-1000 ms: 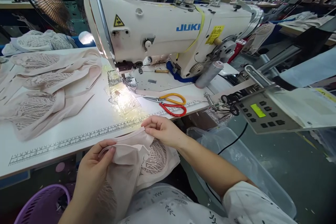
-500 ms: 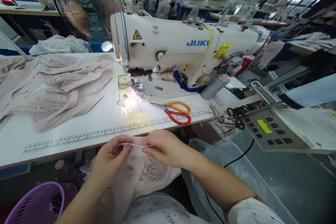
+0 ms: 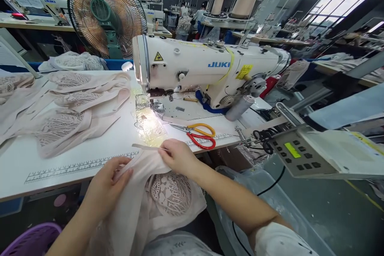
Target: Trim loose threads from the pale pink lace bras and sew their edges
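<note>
A pale pink bra [image 3: 171,194] with lace on its cup hangs from both of my hands over my lap, just in front of the table edge. My left hand [image 3: 109,180] pinches the fabric's edge on the left. With fingers closed, my right hand [image 3: 177,158] grips the upper edge, where a narrow band end sticks out to the left over the table. Beyond my hands stands a white sewing machine [image 3: 186,64], its lamp lighting the needle area. Scissors [image 3: 201,134] with one orange and one red handle lie right of my right hand.
More pale lace pieces [image 3: 63,126] lie on the left of the white table [image 3: 99,148], which has a printed ruler. A control box [image 3: 300,152] juts out at right. A fan [image 3: 105,12] stands behind; a purple basket [image 3: 36,240] is low at left.
My hands have moved apart: the left back and leftward, the right slightly up toward the table. The bra's band is spread wider and more of the lace cup shows. The view has tilted up.
</note>
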Available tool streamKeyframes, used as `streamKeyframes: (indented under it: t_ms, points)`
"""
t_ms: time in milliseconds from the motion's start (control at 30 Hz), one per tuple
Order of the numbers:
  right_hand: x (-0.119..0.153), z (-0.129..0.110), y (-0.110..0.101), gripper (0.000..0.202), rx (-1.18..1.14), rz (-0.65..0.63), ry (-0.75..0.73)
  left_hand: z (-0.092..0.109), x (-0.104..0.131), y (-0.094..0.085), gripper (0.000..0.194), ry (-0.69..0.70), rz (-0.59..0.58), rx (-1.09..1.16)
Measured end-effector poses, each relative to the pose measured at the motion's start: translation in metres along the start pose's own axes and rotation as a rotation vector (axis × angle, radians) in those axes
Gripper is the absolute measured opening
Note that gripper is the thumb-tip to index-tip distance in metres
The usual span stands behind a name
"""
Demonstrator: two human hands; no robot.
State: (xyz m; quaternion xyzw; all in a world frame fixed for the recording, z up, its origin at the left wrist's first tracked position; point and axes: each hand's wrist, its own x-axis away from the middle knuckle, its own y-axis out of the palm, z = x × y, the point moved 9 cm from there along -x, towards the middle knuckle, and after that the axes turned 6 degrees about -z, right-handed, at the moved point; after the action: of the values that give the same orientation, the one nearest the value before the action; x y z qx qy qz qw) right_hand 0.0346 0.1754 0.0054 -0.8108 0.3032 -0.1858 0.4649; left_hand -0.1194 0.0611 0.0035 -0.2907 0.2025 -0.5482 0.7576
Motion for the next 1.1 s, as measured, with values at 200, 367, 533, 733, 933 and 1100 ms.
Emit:
streamKeyframes:
  t_ms: [200,367,533,733,933,1100]
  points:
    - [-0.006,-0.009,-0.004,0.016,0.172,0.021,0.022,0.018,0.001,0.022,0.043,0.241,-0.005,-0.612]
    - [-0.006,0.035,-0.061,0.024,0.320,0.054,0.153,0.019,0.000,0.038,0.060,0.375,-0.139,-0.693]
    - [-0.049,0.094,-0.096,0.023,0.388,0.012,0.304,0.015,0.005,0.043,0.061,0.412,-0.110,-0.785]
    - [-0.109,0.124,-0.077,0.026,0.402,-0.094,0.383,0.015,0.010,0.033,0.052,0.327,-0.055,-0.762]
    - [-0.102,0.118,-0.083,0.014,0.332,-0.076,0.379,0.009,0.003,0.027,0.041,0.260,0.003,-0.757]
    - [-0.049,0.038,-0.049,0.015,0.090,-0.055,0.086,0.008,-0.002,0.030,0.038,0.291,-0.028,-0.754]
